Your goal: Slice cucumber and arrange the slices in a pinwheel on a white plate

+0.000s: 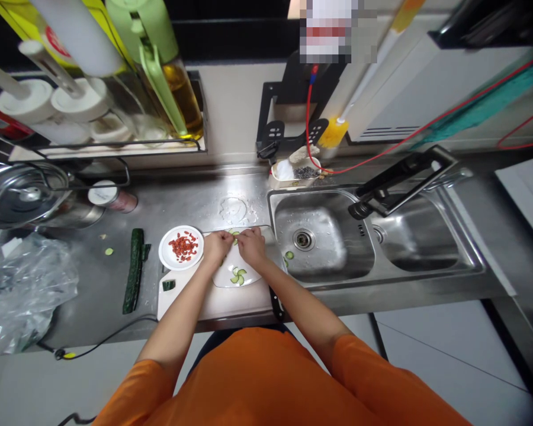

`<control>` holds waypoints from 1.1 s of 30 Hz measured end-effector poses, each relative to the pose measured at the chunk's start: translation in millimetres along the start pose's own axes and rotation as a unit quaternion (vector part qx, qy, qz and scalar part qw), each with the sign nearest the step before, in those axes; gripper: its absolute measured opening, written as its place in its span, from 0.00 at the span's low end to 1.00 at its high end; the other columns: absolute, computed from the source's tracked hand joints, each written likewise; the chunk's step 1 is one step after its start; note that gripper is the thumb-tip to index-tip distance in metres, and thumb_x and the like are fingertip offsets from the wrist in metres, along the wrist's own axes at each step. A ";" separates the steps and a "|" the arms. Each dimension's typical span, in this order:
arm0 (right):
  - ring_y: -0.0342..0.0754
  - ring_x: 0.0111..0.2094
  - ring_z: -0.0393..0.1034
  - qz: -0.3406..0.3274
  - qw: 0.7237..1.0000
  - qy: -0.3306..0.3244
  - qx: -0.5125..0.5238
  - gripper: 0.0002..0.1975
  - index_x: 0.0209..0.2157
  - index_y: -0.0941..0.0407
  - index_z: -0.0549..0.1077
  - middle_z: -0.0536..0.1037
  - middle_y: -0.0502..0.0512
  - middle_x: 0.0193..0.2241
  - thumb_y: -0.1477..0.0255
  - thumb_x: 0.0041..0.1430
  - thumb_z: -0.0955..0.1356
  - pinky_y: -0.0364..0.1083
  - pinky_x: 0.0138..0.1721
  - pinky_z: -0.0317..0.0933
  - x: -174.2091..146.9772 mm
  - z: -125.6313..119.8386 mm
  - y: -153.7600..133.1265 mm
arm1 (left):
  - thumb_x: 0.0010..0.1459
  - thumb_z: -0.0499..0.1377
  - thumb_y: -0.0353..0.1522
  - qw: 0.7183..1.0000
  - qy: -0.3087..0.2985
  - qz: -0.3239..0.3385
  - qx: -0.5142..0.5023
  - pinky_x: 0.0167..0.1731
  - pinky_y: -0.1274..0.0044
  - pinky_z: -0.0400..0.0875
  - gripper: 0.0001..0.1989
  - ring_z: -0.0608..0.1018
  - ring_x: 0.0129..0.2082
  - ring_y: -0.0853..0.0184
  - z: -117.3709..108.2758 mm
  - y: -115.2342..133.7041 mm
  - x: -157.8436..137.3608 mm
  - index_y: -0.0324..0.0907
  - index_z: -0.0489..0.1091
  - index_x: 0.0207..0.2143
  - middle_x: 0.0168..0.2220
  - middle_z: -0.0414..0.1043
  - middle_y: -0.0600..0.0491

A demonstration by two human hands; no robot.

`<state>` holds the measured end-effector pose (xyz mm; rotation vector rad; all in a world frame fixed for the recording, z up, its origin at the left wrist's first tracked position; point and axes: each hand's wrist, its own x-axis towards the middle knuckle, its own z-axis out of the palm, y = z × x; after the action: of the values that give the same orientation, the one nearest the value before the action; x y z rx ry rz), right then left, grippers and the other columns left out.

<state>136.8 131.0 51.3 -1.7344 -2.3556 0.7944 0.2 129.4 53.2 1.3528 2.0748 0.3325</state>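
Observation:
A white plate (222, 278) lies on the white cutting board (249, 305) in front of me. Cucumber slices are fanned out like a pinwheel (238, 276) on its near side. At the plate's far edge, my left hand (217, 246) and my right hand (252, 244) meet with bent, closed fingers around small cucumber slices (234, 233). The fingertips partly hide those slices. Left of my left hand, a small white dish (163, 255) holds red goji berries (184, 247). A short cucumber piece (169, 285) sits on the board's left side.
A long cucumber (134, 271) lies on the steel counter, left of the board. Further left are a clear plastic bag (35, 284) and a lidded pot (26, 192). To the right is a double sink (375, 260) with a black faucet (395, 183). A condiment rack (160, 151) hangs above.

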 end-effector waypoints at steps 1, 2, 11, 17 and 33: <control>0.55 0.47 0.52 0.000 1.000 -0.001 -0.001 0.16 0.43 0.48 0.75 0.72 0.56 0.44 0.71 0.62 0.59 0.50 0.40 0.54 0.1 -0.1 -0.1 | 0.50 0.56 0.38 1.000 0.001 0.000 0.000 0.33 0.78 0.64 0.12 0.76 0.30 0.66 -0.9 0.0 -0.4 0.42 0.76 0.28 0.29 0.78 0.51; 0.55 0.48 0.52 -0.001 1.000 -0.003 0.000 0.16 0.43 0.48 0.75 0.72 0.56 0.44 0.71 0.63 0.59 0.50 0.40 0.53 0.2 -0.3 -0.2 | 0.50 0.56 0.38 1.000 0.001 0.000 -0.003 0.33 0.79 0.64 0.11 0.76 0.30 0.66 -2.0 -0.1 -0.8 0.42 0.76 0.28 0.29 0.78 0.52; 0.54 0.48 0.52 0.002 1.000 -0.008 0.003 0.16 0.44 0.48 0.75 0.72 0.55 0.44 0.72 0.62 0.59 0.49 0.39 0.53 -1.5 -4.8 -1.7 | 0.49 0.57 0.36 1.000 0.026 -0.001 -0.009 0.33 0.79 0.64 0.10 0.76 0.31 0.67 -10.4 -8.1 -4.5 0.44 0.76 0.29 0.29 0.78 0.54; 0.54 0.47 0.53 0.007 1.000 -0.006 0.004 0.16 0.44 0.48 0.75 0.73 0.55 0.44 0.72 0.62 0.59 0.49 0.38 0.53 -1.5 -6.7 -2.3 | 0.49 0.57 0.37 0.998 0.042 -0.002 -0.037 0.33 0.80 0.64 0.11 0.76 0.31 0.67 -17.4 -10.6 -8.4 0.43 0.76 0.30 0.29 0.78 0.54; 0.54 0.48 0.53 0.008 0.999 0.033 0.029 0.14 0.43 0.50 0.75 0.74 0.55 0.42 0.72 0.61 0.60 0.49 0.40 0.52 -23.2 -18.5 -7.6 | 0.49 0.56 0.37 0.985 0.151 -0.072 -0.027 0.36 0.79 0.66 0.12 0.76 0.32 0.66 -74.7 -61.8 -31.6 0.44 0.76 0.33 0.31 0.78 0.54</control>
<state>145.3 114.5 75.7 -1.7316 -2.2562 0.7876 -83.1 83.4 89.9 1.1701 2.3785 0.5565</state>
